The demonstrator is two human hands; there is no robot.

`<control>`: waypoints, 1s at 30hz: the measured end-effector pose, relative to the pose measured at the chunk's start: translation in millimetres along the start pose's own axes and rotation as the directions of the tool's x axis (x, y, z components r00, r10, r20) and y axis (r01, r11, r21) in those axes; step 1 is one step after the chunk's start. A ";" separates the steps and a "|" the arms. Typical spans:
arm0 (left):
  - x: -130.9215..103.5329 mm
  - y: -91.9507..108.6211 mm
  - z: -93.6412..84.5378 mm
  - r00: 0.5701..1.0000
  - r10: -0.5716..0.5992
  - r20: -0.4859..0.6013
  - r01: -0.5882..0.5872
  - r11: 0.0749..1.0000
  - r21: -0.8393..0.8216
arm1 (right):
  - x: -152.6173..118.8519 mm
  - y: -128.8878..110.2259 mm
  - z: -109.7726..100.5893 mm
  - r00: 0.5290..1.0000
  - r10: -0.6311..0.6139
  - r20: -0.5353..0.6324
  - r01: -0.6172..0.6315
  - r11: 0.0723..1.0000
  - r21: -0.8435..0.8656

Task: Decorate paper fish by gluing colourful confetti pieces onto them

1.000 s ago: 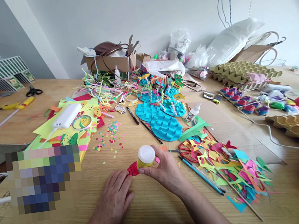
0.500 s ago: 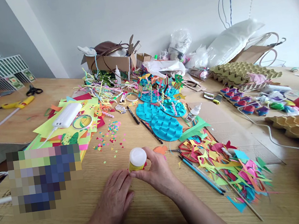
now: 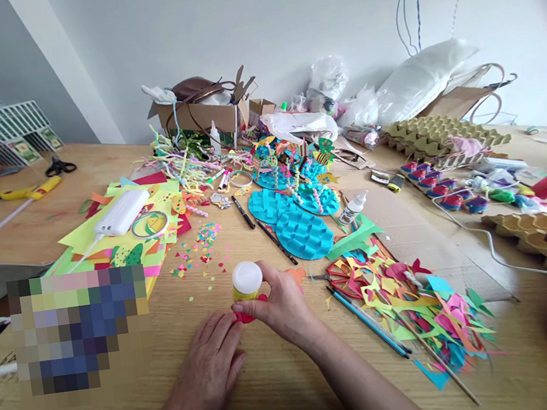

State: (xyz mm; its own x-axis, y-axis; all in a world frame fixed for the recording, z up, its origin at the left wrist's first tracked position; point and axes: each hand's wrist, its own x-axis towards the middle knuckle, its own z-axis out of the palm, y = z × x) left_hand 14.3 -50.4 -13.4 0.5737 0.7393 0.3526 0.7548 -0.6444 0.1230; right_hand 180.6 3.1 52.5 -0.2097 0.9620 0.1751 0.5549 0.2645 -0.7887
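In the head view my right hand (image 3: 284,299) grips a glue stick (image 3: 247,290) with a yellow label and a white end facing up. The glue stick stands over a small red paper piece (image 3: 244,314), whose outline is largely hidden. My left hand (image 3: 215,350) lies flat on the table, fingers stretched forward, its fingertips touching the red paper's near left edge. Behind my right hand is an orange paper cutout (image 3: 296,277), partly covered. Tiny coloured paper bits (image 3: 203,248) are scattered beyond the glue stick.
Blue textured discs (image 3: 304,231) bear paper fish. A heap of paper scraps (image 3: 422,300) and blue pencils (image 3: 369,320) lie right. Left are yellow sheets with a white power bank (image 3: 120,211). Other people's hands show at both sides, the right one at an egg tray (image 3: 534,231).
My right hand has shifted the glue stick slightly up and left in view, showing more of the red paper beneath. My left hand stays nearly still.
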 end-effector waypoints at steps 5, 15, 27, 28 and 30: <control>-0.2 -0.5 0.1 1.000 0.004 0.012 -0.004 1.000 -0.003 | 3.8 1.1 1.2 1.000 -0.008 -0.002 0.008 1.000 -0.009; 0.3 0.0 0.6 1.000 0.009 -0.026 -0.009 1.000 0.010 | 0.9 1.9 1.8 1.000 -0.008 0.025 0.009 1.000 -0.029; -1.2 -0.9 2.6 1.000 0.005 -0.018 -0.005 1.000 -0.001 | 1.8 6.2 -15.9 0.999 0.046 -0.021 -0.047 0.998 -0.028; -1.3 -1.0 2.8 1.000 0.008 -0.018 -0.008 1.000 -0.002 | 1.7 5.8 -16.3 0.999 0.049 -0.024 -0.050 0.998 -0.034; -1.4 -0.9 3.2 1.000 0.010 -0.019 -0.010 1.000 -0.002 | 1.3 5.2 -14.0 0.999 0.034 -0.024 -0.035 0.999 -0.031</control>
State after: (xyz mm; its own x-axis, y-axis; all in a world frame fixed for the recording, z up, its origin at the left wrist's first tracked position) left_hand 13.8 -50.3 -17.0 0.5746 0.7292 0.3717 0.7487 -0.6518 0.1213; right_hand 194.5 6.7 56.9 -0.1710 0.9719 0.1620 0.5864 0.2325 -0.7759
